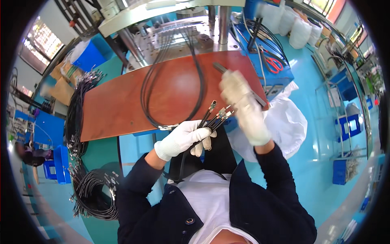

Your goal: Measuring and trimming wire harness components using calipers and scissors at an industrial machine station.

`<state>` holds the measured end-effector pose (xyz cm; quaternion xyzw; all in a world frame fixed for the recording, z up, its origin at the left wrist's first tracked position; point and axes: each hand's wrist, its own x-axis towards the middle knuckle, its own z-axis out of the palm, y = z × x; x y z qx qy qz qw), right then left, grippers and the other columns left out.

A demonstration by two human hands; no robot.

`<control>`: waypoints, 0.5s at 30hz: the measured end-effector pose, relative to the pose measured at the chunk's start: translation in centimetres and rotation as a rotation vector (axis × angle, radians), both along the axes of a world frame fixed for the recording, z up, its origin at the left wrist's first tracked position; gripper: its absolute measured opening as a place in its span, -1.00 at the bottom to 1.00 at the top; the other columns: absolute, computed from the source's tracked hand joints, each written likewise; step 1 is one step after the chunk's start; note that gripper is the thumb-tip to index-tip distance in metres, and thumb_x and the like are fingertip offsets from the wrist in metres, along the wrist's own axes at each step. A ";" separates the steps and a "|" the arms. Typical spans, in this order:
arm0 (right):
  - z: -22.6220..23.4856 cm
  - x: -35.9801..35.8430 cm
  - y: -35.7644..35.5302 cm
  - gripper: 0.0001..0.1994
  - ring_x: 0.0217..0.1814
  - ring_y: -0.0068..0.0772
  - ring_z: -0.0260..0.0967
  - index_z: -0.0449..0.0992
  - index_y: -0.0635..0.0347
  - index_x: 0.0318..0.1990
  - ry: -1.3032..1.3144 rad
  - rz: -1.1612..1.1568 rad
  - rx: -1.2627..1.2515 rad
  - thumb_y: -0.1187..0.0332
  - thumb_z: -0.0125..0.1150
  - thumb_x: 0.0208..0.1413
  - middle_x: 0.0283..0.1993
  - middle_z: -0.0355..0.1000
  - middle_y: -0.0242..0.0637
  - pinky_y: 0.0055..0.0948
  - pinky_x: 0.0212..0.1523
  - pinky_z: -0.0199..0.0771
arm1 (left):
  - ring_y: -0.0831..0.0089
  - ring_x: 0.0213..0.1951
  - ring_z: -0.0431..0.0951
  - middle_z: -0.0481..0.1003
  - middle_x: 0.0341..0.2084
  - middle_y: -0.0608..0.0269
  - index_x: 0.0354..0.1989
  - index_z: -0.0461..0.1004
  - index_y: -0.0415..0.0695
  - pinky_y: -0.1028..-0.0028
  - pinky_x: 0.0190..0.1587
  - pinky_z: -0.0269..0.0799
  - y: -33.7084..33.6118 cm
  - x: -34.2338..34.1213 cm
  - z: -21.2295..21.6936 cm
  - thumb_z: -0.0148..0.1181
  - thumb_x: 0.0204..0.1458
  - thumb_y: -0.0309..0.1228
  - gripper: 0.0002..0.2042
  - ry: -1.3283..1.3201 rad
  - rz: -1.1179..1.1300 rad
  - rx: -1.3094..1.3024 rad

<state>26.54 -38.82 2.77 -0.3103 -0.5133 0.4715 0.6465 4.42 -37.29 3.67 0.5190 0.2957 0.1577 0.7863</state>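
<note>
My left hand point(185, 138), in a white glove, grips a small bundle of black cables point(210, 120) whose metal connector ends fan out up and to the right. My right hand point(241, 101), also gloved, is raised just right of those ends and is blurred; it seems to hold a thin dark tool point(221, 68) whose tip sticks out above the fingers. Both hands hover at the near edge of a reddish-brown board point(118, 110). Several black cables point(174, 77) loop across the board from the metal press behind it.
A metal press machine point(178, 28) stands behind the board. Bundles of black cables point(77, 118) hang at the left and lie coiled at lower left point(97, 193). A white plastic bag point(288, 122) sits at my right. Red-handled scissors point(275, 64) lie on a blue box.
</note>
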 end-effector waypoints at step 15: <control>0.4 7.3 -0.1 -0.59 0.11 -0.10 0.41 0.40 0.21 0.21 -0.616 -0.274 -0.045 0.39 0.16 0.21 0.13 0.44 -0.09 -0.32 0.12 0.38 | 0.69 -0.58 0.48 0.51 -0.47 0.35 -0.13 0.49 -0.23 0.70 -0.55 0.31 0.4 6.0 -2.0 0.22 0.16 -0.24 -0.71 0.062 0.050 -0.017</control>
